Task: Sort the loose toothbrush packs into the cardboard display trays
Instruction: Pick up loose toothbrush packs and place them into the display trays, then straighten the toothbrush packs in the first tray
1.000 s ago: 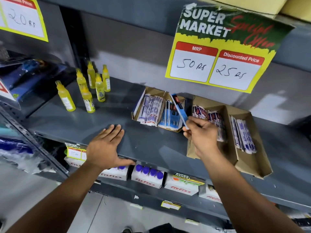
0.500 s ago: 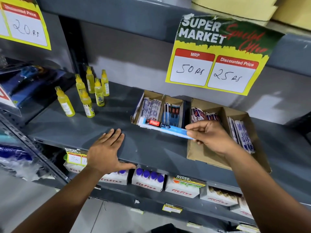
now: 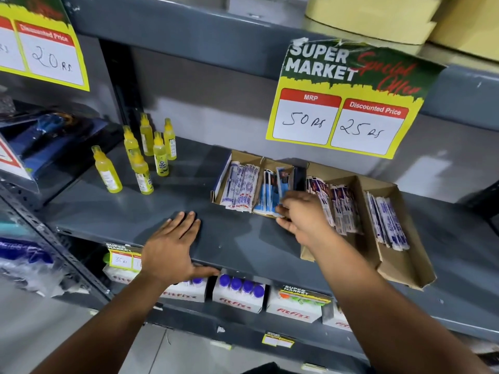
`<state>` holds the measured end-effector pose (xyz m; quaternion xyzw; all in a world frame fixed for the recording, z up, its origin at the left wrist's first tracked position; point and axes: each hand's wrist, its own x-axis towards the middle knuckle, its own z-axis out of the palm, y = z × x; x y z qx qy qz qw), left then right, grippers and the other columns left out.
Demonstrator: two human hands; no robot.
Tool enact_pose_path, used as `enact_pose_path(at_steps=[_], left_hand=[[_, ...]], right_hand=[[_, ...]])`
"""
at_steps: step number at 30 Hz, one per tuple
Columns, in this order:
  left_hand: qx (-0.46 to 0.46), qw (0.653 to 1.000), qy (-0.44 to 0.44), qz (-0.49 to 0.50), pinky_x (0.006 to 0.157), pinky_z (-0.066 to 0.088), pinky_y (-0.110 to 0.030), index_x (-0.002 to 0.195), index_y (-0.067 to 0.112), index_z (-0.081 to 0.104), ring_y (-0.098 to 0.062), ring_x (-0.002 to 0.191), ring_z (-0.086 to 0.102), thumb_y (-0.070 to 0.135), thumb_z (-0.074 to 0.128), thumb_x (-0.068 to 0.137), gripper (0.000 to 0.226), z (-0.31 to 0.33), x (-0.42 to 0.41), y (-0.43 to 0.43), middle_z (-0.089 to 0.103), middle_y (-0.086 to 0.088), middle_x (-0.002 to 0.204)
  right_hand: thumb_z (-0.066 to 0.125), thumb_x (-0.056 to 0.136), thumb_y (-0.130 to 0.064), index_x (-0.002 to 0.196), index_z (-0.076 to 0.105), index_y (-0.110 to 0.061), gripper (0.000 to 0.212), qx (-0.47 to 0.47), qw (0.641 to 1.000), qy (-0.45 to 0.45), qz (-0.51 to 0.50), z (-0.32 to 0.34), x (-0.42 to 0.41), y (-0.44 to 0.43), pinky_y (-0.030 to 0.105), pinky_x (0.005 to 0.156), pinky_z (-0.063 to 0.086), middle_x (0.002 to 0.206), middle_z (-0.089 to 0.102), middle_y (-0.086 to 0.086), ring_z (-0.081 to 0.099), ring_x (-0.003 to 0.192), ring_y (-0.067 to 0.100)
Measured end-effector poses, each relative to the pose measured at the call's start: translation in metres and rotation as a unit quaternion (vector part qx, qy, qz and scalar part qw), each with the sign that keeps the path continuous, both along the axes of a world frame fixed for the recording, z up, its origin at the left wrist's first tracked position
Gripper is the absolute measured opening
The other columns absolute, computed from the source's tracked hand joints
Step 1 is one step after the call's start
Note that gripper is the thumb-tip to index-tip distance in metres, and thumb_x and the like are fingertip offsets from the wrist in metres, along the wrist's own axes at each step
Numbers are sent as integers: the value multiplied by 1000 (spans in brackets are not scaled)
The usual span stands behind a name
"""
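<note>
On the grey metal shelf [image 3: 135, 211], the smaller brown cardboard tray [image 3: 259, 163] takes a blue toothbrush pack [image 3: 282, 184], long axis running front-to-back, pinched at the tray's front edge by the right hand [image 3: 302, 214]. Left of the tray, the left hand [image 3: 172, 247] lies flat, fingers spread, holding nothing.

Blue toothbrush packs [image 3: 272, 190] stand on edge in the left cardboard tray's [image 3: 244, 157] right compartment.
</note>
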<state>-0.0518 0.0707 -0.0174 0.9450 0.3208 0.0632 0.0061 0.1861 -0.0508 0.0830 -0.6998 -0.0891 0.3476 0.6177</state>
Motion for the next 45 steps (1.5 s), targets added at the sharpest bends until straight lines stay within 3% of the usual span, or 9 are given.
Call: enact_pose_path(at_steps=[6, 16, 22, 25, 29, 33, 37, 40, 45], left_hand=[[-6, 1000, 2, -3, 107, 40, -50, 131, 3, 56, -32, 132, 47, 101, 31, 57, 125, 0, 0, 0, 53, -14, 141], [-3, 1000, -1, -1, 105, 42, -50, 130, 3, 57, -32, 130, 49, 101, 25, 59, 126, 5, 0, -2, 54, -14, 140], [-9, 1000, -5, 1, 108, 38, -48, 131, 4, 57, -31, 132, 47, 101, 31, 57, 125, 2, 0, -1, 53, -12, 141], [-13, 1000, -11, 2, 109, 36, -48, 132, 5, 56, -31, 132, 46, 101, 33, 56, 125, 1, 0, -2, 52, -13, 142], [-15, 999, -31, -2, 109, 34, -48, 132, 5, 56, -33, 131, 48, 100, 40, 55, 124, -1, -1, -1, 52, -14, 142], [-13, 998, -59, -6, 107, 35, -50, 132, 4, 56, -35, 129, 49, 99, 44, 55, 123, -3, -1, -1, 52, -14, 141], [-20, 996, -84, -7, 105, 38, -50, 129, 5, 59, -34, 128, 51, 98, 48, 53, 121, -6, 0, -3, 54, -13, 139], [-28, 995, -96, -5, 106, 40, -48, 128, 6, 60, -33, 128, 51, 98, 49, 51, 120, -8, 0, -3, 55, -12, 138], [-34, 994, -102, -7, 106, 41, -48, 128, 6, 61, -32, 129, 49, 99, 48, 50, 121, -8, -2, 0, 55, -12, 138]], right_hand=[[48, 92, -2, 84, 57, -22, 23, -21, 999, 29, 0, -9, -15, 22, 29, 61, 50, 79, 58, 1, 57, 67, 12], [50, 92, -3, 131, 49, -15, 41, -32, 998, 46, 1, -16, -15, 24, 29, 61, 50, 92, 60, 1, 61, 76, 13], [48, 94, -3, 140, 40, -17, 49, -8, 1000, 2, -3, -20, -18, 24, 30, 66, 54, 107, 57, 2, 64, 79, 13], [53, 90, -3, 133, 49, -14, 44, -1, 991, -133, -28, -17, -16, 26, 36, 75, 57, 119, 58, 5, 65, 85, 17], [61, 84, -14, 114, 66, -18, 31, -18, 914, -396, 83, -4, -16, 36, 15, 79, 46, 117, 66, 4, 64, 88, 10], [62, 83, -32, 113, 68, -25, 31, -148, 731, -621, 242, -6, -24, 57, 37, 99, 41, 122, 66, 0, 52, 116, 28], [58, 82, -40, 108, 69, -23, 33, -256, 616, -691, 279, -15, -34, 77, 45, 102, 24, 115, 67, 1, 45, 116, 30], [55, 81, -46, 103, 69, -20, 37, -336, 596, -672, 282, -19, -42, 93, 53, 106, 19, 110, 68, 3, 45, 114, 32], [55, 83, -36, 102, 67, -22, 26, -411, 623, -605, 276, -24, -50, 108, 55, 101, 19, 117, 66, 7, 38, 125, 36]])
